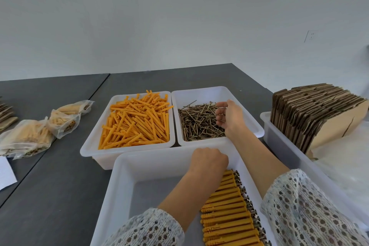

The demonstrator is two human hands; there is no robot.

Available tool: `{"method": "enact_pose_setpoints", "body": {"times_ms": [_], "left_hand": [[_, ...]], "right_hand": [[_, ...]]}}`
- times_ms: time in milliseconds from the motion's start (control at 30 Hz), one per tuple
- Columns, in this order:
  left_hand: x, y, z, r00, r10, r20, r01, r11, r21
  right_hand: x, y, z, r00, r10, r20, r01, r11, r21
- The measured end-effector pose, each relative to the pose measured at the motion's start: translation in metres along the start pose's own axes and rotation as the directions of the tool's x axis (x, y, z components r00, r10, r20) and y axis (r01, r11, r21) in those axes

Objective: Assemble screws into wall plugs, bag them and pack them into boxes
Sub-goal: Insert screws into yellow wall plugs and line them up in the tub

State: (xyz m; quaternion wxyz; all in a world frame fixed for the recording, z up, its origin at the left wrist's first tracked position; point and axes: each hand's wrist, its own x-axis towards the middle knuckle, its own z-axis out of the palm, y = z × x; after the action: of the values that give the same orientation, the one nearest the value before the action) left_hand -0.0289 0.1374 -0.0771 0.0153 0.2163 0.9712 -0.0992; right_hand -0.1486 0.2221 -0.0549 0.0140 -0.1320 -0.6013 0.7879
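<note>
Reaching over the screw tray [253, 126] at centre right of the frame, my right hand [229, 118] hovers above the loose screws [197, 122], fingers loosely curled; I cannot tell whether it has any pinched. My left hand [207, 161] sits lower centre, fingers curled under at the far end of the near tray [127, 181]; whatever it grips is hidden from me. Assembled plugs [227, 211] with screw heads showing lie in a neat row along that tray's right side. Orange wall plugs [135, 122] fill the tray left of the screws. Filled bags [36, 134] lie on the table [60, 166] at left; flat cardboard boxes [311, 114] stand at right.
</note>
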Motion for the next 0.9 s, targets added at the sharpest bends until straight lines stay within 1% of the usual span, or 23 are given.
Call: {"method": "enact_pose_setpoints", "body": {"times_ms": [167,333,500,900], "left_hand": [[0.0008,0.0037,0.0010,1.000,0.016,-0.016,-0.016,1.000,-0.007],[0.0012,0.0024,0.0033,0.994,0.103,-0.021,-0.104,0.994,-0.015],[0.0018,0.0001,0.0028,0.988,0.147,-0.037,-0.148,0.989,-0.010],[-0.0010,0.0012,-0.0011,0.983,0.181,-0.037,-0.181,0.984,0.012]], "right_hand": [[0.0000,0.0006,0.0007,1.000,-0.006,0.012,0.006,1.000,-0.025],[-0.0008,0.0005,0.0014,1.000,-0.005,0.022,0.005,0.999,-0.035],[-0.0009,0.0008,0.0010,1.000,0.000,0.027,0.001,0.999,-0.042],[0.0017,0.0028,0.0010,0.999,0.000,0.043,0.006,0.990,-0.139]]}}
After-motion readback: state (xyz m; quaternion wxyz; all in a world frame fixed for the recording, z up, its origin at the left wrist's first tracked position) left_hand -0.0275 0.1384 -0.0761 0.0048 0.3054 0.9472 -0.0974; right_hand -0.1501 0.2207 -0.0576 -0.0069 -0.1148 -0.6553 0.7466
